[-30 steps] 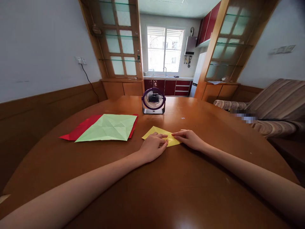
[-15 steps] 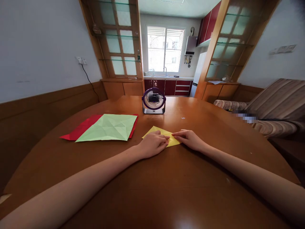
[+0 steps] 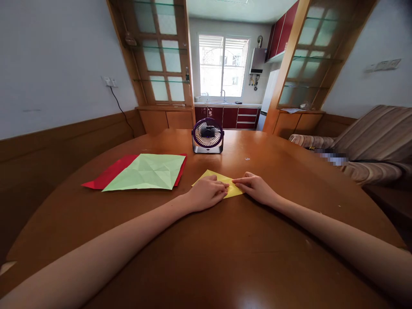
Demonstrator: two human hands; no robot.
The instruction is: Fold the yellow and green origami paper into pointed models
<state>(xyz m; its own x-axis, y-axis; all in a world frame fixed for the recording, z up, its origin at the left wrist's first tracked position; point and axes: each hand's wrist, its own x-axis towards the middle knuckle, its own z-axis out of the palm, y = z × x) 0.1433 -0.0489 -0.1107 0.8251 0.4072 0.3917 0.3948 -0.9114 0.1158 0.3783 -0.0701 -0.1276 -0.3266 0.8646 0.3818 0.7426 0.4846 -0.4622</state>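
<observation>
A folded piece of yellow paper (image 3: 234,191) lies flat on the wooden table. My left hand (image 3: 206,193) rests over its left part, fingers bent and held together, pressing the paper near its middle. From the other side my right hand (image 3: 258,189) has thumb and fingertips closed on the paper's right part. The two sets of fingertips almost meet. My left hand hides much of the paper's lower left, so the folds there cannot be made out. Off to the left, a creased light green sheet (image 3: 148,172) lies over a red sheet (image 3: 112,172).
A small purple fan (image 3: 207,134) stands on the round table (image 3: 225,253) beyond the paper. A tiny white scrap (image 3: 247,159) lies right of the fan. A striped armchair (image 3: 380,137) stands beyond the table's right edge.
Hardly anything differs. Both hands stay on the yellow paper in nearly the same place, and the sheets and fan have not moved.
</observation>
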